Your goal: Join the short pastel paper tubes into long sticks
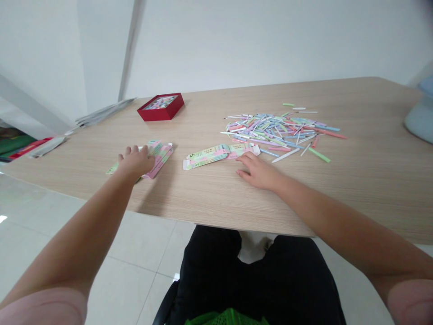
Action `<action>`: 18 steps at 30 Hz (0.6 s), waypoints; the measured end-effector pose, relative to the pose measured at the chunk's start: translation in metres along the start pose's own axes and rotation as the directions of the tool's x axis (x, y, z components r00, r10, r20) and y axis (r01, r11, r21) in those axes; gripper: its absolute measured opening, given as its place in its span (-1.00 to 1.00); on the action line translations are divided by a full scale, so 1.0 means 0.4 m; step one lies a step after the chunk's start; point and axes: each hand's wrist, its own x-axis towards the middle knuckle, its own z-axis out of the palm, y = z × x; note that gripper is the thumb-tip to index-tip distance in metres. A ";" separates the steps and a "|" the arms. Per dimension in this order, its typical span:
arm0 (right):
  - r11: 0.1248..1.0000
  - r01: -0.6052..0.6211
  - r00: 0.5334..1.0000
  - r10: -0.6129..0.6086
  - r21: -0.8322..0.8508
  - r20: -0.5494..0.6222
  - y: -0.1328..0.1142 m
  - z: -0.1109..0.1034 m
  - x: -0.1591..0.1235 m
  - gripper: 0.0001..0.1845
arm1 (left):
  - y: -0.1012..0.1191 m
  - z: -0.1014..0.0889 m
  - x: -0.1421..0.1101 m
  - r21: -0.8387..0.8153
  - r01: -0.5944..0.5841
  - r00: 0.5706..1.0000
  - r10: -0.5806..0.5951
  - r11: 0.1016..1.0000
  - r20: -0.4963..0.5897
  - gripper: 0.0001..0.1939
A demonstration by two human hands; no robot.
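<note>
My left hand (133, 162) reaches over a small stack of pink and green printed cartons (161, 160) at the left of the table, its fingers spread. The hand covers part of that stack, so I cannot tell how firmly it touches. Toward the middle lie two more slim cartons, a green-and-pink one (206, 156) overlapping a pinker one (238, 150). My right hand (259, 171) rests by the right end of the pinker carton, thumb and fingers apart, the fingertips at its edge. Beyond it spreads a loose pile of slim pastel pen-like sticks (270, 128).
A red open box (162, 113) with similar small pastel pieces stands at the back left. Flat grey sheets (104, 113) lie along the table's left edge. A pale blue object (421, 117) stands at the far right. Behind the wooden table (203, 198) rises a white wall.
</note>
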 end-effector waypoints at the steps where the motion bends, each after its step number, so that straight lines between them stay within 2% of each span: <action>1: 1.000 0.001 1.000 -0.001 0.002 0.001 -0.001 0.000 0.001 -0.54 | 0.026 0.005 -0.019 0.029 -0.027 0.998 0.029 0.999 -0.063 -0.27; 2: 1.000 0.002 1.000 -0.002 0.003 0.002 -0.001 0.000 0.001 -0.54 | 0.058 0.012 -0.037 0.081 -0.114 0.982 0.125 0.990 -0.144 -0.25; 3: 1.000 0.005 1.000 -0.005 0.003 0.005 -0.002 0.000 0.001 -0.54 | 0.095 0.021 -0.055 0.115 -0.223 0.955 0.240 0.968 -0.172 -0.25; 4: 1.000 0.008 1.000 -0.008 0.002 0.007 -0.002 0.000 0.001 -0.54 | 0.135 0.032 -0.069 0.118 -0.331 0.926 0.346 0.936 -0.151 -0.24; 6: 1.000 0.015 1.000 -0.015 0.003 0.007 -0.001 -0.002 -0.001 -0.54 | 0.218 0.061 -0.088 0.049 -0.504 0.862 0.506 0.862 -0.036 -0.17; 9: 1.000 0.008 1.000 -0.008 0.021 0.004 0.002 -0.004 -0.007 -0.54 | 0.329 0.113 -0.086 -0.068 -0.587 0.799 0.591 0.807 0.111 0.01; 11: 0.999 -0.009 1.000 0.009 0.039 0.009 0.004 -0.004 -0.010 -0.54 | 0.382 0.143 -0.070 -0.103 -0.579 0.788 0.587 0.809 0.186 0.10; 13: 0.998 -0.021 1.000 0.020 0.052 0.017 0.005 -0.005 -0.011 -0.53 | 0.413 0.158 -0.052 -0.127 -0.555 0.793 0.568 0.822 0.219 0.10; 16: 0.997 -0.030 0.999 0.029 0.070 0.015 0.002 -0.006 -0.009 -0.53 | 0.427 0.148 -0.042 -0.130 -0.491 0.842 0.508 0.861 0.182 0.01; 18: 0.995 -0.031 1.000 0.031 0.091 0.002 -0.003 -0.005 -0.005 -0.53 | 0.427 0.125 -0.054 -0.203 -0.465 0.864 0.491 0.862 0.107 -0.09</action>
